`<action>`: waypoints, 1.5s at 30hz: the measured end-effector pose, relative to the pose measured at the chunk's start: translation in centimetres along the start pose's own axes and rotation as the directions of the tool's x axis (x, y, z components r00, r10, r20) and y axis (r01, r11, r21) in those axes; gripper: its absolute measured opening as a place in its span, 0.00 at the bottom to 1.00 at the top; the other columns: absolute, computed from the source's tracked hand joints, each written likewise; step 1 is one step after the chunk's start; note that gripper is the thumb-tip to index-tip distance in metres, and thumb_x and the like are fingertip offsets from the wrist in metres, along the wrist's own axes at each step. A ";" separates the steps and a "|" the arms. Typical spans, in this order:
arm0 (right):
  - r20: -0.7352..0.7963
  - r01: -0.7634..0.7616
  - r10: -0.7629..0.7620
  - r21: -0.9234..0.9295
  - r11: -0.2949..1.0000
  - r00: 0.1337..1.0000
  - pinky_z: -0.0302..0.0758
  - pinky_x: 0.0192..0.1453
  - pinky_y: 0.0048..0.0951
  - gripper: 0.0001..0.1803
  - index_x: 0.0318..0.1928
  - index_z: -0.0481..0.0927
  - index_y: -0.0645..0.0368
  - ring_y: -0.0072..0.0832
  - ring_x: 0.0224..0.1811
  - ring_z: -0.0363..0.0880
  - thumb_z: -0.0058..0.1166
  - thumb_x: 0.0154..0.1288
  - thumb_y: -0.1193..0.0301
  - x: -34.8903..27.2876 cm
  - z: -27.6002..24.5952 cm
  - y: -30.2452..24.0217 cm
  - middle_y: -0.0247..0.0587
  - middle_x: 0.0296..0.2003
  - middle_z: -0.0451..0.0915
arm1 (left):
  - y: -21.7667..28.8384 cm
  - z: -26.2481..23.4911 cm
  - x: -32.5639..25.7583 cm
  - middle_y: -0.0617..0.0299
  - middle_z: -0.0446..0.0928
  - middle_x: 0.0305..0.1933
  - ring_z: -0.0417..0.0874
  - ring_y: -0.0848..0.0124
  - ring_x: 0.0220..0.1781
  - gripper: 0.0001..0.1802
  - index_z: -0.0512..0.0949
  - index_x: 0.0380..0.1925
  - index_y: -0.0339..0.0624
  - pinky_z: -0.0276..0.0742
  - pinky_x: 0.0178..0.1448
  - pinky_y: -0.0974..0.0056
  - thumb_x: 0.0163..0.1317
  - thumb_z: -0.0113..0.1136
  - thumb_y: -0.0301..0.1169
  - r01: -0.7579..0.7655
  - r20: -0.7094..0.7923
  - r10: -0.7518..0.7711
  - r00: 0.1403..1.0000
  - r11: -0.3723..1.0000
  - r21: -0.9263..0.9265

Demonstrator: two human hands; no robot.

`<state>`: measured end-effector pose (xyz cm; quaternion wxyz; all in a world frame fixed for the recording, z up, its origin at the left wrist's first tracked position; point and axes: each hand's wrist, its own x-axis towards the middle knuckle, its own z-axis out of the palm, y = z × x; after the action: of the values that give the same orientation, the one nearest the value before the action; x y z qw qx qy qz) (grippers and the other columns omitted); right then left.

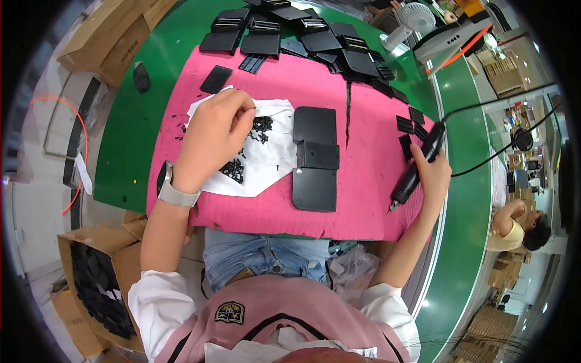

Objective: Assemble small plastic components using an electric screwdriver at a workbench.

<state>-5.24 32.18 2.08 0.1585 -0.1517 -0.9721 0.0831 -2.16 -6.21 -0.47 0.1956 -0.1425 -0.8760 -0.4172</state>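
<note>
My right hand (434,175) is wrapped round a black electric screwdriver (417,163), its tip pointing down toward the near right of the pink mat (369,206). My left hand (221,130) hovers over a white sheet (266,175) with thumb and fingers pinched together; whatever they hold is too small to make out. Small black screws (233,169) lie heaped on the sheet, partly hidden by that hand. Between my hands rests a black hinged part (315,187), two flat plates joined by a narrower middle block. Neither hand touches it.
Stacked black hinged parts (321,41) crowd the mat's far edge. A loose black plate (216,79) lies at the far left, and small black pieces (405,124) sit by the screwdriver, whose cable trails right. An open carton (100,284) stands at lower left. Another person (514,230) is off right.
</note>
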 end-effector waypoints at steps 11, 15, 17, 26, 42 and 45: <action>0.307 -0.298 -0.419 0.951 0.089 0.854 0.70 0.30 0.27 0.25 0.50 0.72 0.66 0.29 0.24 0.74 0.52 0.57 0.62 -0.2 -2.0 -5.2 0.41 0.24 0.74 | 1.6 0.1 0.8 0.72 0.63 0.18 0.55 0.86 0.18 0.12 0.71 0.23 0.40 0.46 0.20 0.75 0.64 0.48 0.33 0.592 0.396 -0.458 0.796 0.450 -0.669; 0.113 -0.454 -0.673 0.817 -0.356 0.731 0.70 0.38 0.33 0.28 0.57 0.68 0.68 0.35 0.27 0.74 0.47 0.59 0.64 1.6 -5.5 -10.3 0.48 0.30 0.74 | 3.9 1.6 1.5 0.69 0.76 0.25 0.66 0.86 0.21 0.07 0.81 0.31 0.37 0.59 0.24 0.78 0.59 0.60 0.30 0.599 0.473 -0.373 0.798 0.566 -0.566; 0.008 -0.400 -0.700 0.825 -0.398 0.714 0.70 0.35 0.31 0.26 0.55 0.70 0.68 0.33 0.25 0.73 0.46 0.60 0.64 1.8 -7.1 -13.1 0.45 0.28 0.74 | 4.6 3.0 1.6 0.67 0.80 0.31 0.77 0.81 0.34 0.07 0.82 0.33 0.34 0.72 0.41 0.75 0.58 0.63 0.27 0.499 0.402 -0.300 0.865 0.583 -0.641; -0.369 -0.134 -0.667 0.806 -0.576 0.647 0.67 0.33 0.30 0.30 0.61 0.64 0.62 0.22 0.16 0.64 0.41 0.67 0.54 0.7 -6.9 -15.5 0.30 0.20 0.65 | 5.2 3.7 1.3 0.68 0.77 0.28 0.57 0.87 0.18 0.07 0.81 0.34 0.36 0.49 0.21 0.77 0.61 0.59 0.29 0.586 0.438 -0.424 0.793 0.335 -0.737; -0.390 -0.216 -0.689 0.756 -0.618 0.611 0.66 0.35 0.30 0.23 0.50 0.67 0.54 0.22 0.17 0.65 0.45 0.64 0.50 0.2 -4.7 -15.3 0.30 0.21 0.66 | 4.3 3.5 -0.1 0.62 0.81 0.33 0.72 0.87 0.27 0.10 0.80 0.40 0.35 0.54 0.23 0.79 0.63 0.60 0.31 0.568 0.483 -0.327 0.812 0.259 -0.781; -0.373 -0.227 -0.698 0.762 -0.606 0.611 0.66 0.35 0.30 0.23 0.50 0.68 0.53 0.22 0.17 0.65 0.45 0.64 0.50 -0.2 -4.3 -15.4 0.30 0.21 0.66 | 4.4 3.6 -0.3 0.62 0.81 0.34 0.74 0.86 0.29 0.11 0.80 0.41 0.35 0.55 0.23 0.79 0.63 0.60 0.31 0.543 0.459 -0.317 0.830 0.267 -0.797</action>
<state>-7.81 18.09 9.29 -0.0628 0.4343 -0.3623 0.8223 -0.92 -0.76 0.29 -0.1279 -0.0234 -0.5247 -0.8413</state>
